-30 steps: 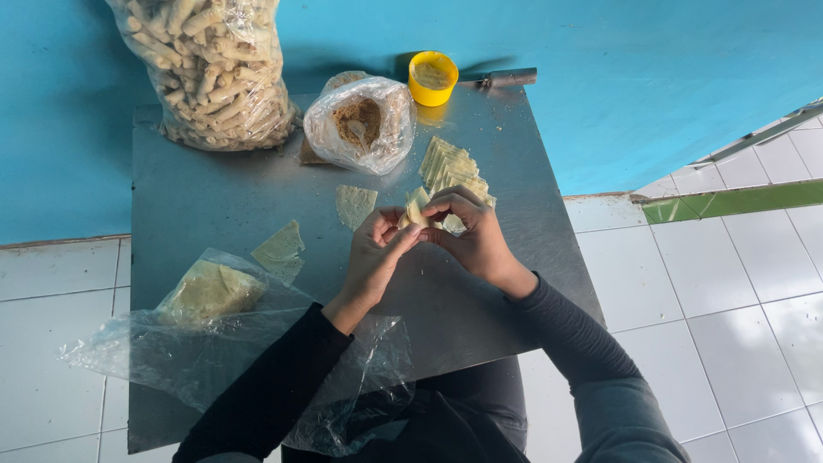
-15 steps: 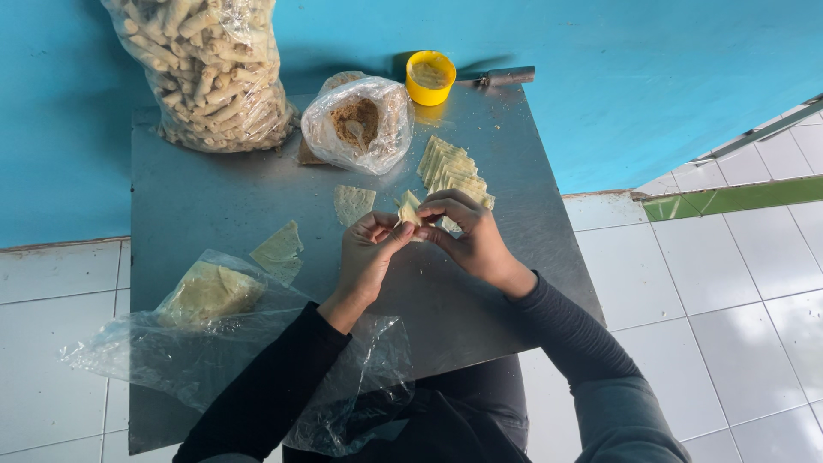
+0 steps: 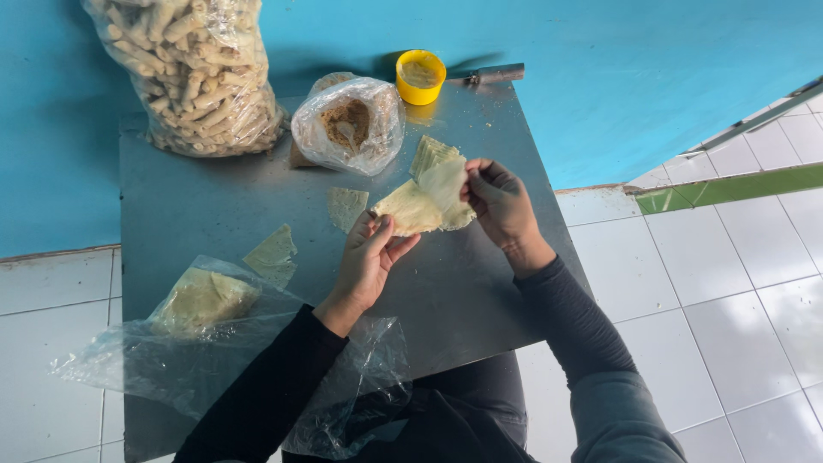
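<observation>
Pale wrapper sheet (image 3: pixel 411 208) pinched between both hands, left hand (image 3: pixel 370 261) and right hand (image 3: pixel 501 201), being peeled off the stack, needs gentle pulling.

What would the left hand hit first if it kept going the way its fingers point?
Probably the pale wrapper sheet that the left hand already touches; beyond it lies the small stack of sheets. Depth is hard to judge.

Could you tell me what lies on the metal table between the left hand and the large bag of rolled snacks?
In the head view, one loose triangular wrapper sheet lies between the left hand and the large bag of rolled snacks; otherwise bare metal table.
</observation>
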A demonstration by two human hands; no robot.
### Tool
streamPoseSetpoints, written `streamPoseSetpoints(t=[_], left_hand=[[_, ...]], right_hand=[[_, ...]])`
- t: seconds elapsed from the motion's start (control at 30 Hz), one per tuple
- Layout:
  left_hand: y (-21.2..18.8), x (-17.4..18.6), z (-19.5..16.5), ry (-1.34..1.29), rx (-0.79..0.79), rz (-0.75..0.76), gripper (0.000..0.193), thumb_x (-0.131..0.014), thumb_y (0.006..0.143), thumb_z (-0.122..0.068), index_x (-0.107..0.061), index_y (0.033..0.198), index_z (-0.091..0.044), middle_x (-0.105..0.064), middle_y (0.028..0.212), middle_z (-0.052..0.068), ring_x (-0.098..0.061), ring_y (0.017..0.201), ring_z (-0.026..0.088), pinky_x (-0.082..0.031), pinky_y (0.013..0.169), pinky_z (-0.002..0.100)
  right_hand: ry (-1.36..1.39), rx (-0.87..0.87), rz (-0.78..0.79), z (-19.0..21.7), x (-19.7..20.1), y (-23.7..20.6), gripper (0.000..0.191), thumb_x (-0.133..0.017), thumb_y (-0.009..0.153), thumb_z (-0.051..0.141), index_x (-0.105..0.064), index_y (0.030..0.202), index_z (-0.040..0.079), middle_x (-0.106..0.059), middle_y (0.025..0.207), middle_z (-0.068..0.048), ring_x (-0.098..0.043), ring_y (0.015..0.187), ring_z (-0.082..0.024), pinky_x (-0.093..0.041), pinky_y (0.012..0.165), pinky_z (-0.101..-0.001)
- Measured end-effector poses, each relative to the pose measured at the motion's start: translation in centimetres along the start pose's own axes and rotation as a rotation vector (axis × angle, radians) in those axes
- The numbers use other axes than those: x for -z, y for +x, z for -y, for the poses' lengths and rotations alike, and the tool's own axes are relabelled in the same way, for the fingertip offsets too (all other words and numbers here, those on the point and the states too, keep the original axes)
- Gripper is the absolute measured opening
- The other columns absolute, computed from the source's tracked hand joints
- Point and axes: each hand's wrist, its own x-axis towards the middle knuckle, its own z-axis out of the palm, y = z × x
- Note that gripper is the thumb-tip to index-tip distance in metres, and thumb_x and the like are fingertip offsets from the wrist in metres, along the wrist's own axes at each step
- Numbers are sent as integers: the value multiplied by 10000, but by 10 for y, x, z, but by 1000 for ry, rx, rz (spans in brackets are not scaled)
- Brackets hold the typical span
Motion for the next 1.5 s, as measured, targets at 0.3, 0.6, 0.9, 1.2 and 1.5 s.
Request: streamPoseSetpoints(t=[0.3, 0.6, 0.9, 1.2, 1.5], left_hand=[[-2, -2, -6, -63, -34, 25, 250, -507, 1067, -131, -493, 1305, -56, -590, 1339, 101, -630, 1229, 203, -543, 1091, 416], [-3, -8, -10, -44, -66, 91, 311, -476, 1086, -143, -441, 1388, -75, -559, 1394, 121, -599, 1281, 223, -526, 1105, 411], [-3, -3, -5, -3, -68, 45, 191, -521, 1099, -123, -491, 1282, -76, -566, 1252, 59, -625, 1207, 186, -541, 1117, 427], [-2, -3, -5, 12, -64, -25, 116, -535, 1068, -148, -506, 1155, -77, -589, 1251, 67, -645, 1173, 193, -546, 1104, 425], [-4, -6, -7, 39, -71, 0, 180, -530, 1076, -155, -494, 1233, -75, -574, 1297, 68, -629, 1216, 191, -533, 1119, 423]], right_hand=[[-189, -230, 47, 3, -1, -8, 305, -534, 1075, 324, -619, 1134, 37, -654, 967, -53, -655, 868, -156, -520, 729, -297], [136, -383, 307, -13, -21, -17, 359, -583, 1065, 321, -628, 1265, 27, -698, 1133, -70, -663, 979, -157, -522, 865, -324], [-4, 18, -67, 15, 13, -4, 229, -725, 995, 115, -633, 1193, 47, -709, 1083, -41, -677, 970, -144, -551, 888, -315], [-1358, 408, 88, 27, -5, -16, 115, -784, 837, 35, -761, 947, 63, -712, 924, -63, -718, 801, -186, -569, 719, -324], [-1413, 354, 305, 37, -13, -21, 162, -774, 806, 13, -793, 953, 78, -732, 976, -74, -733, 840, -241, -575, 767, -352]])
